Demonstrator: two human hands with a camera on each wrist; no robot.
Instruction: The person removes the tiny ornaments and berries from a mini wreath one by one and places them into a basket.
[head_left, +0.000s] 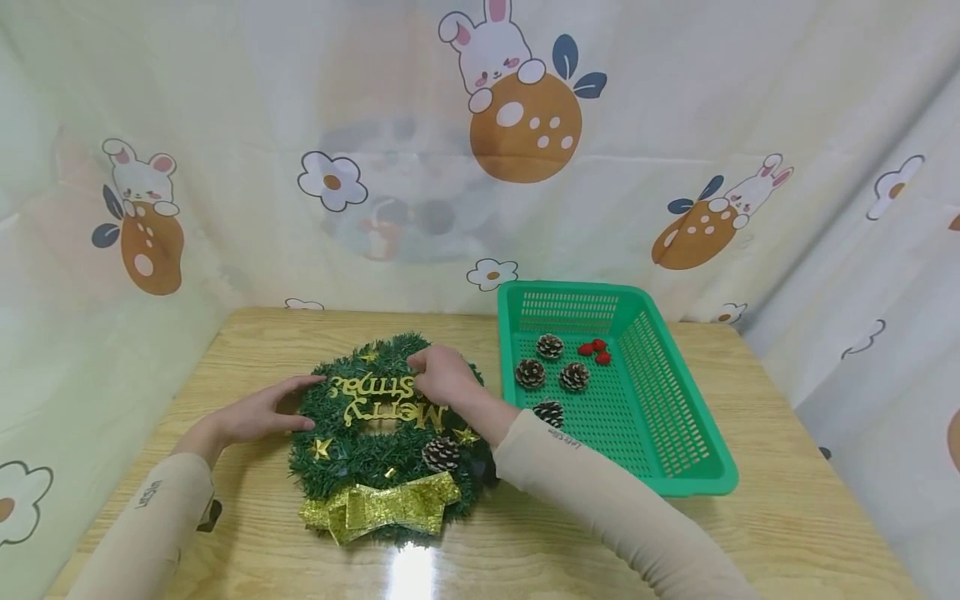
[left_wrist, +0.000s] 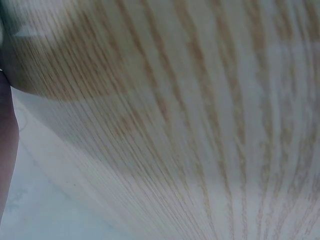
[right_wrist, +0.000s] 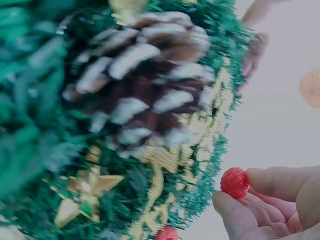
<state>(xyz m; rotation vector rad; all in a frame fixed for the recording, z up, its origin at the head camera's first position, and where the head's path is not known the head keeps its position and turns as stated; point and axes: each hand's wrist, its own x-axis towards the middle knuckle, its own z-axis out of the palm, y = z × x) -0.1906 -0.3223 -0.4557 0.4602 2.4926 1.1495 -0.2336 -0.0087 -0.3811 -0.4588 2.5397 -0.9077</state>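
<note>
A green tinsel wreath point(head_left: 352, 462) lies flat on the table, bearing gold "Merry Christmas" lettering point(head_left: 375, 408), gold stars point(head_left: 321, 448), a glittery gold bow point(head_left: 390, 507) and a white-tipped pine cone point(head_left: 440, 454). My right hand point(head_left: 450, 383) is over the wreath's far right part. Between its thumb and a finger it pinches a small red berry point(right_wrist: 234, 182), clearest in the right wrist view. Another red berry point(right_wrist: 166, 233) shows beside the wreath's lettering there. At the wreath's left edge my left hand point(head_left: 258, 415) rests, thumb and fingers spread.
To the right of the wreath stands a green plastic basket point(head_left: 693, 417), holding several pine cones point(head_left: 574, 377) and red berries point(head_left: 597, 350). A printed curtain point(head_left: 405, 100) hangs behind the wooden table point(head_left: 255, 350). The left wrist view shows mostly blurred tabletop point(left_wrist: 175, 125).
</note>
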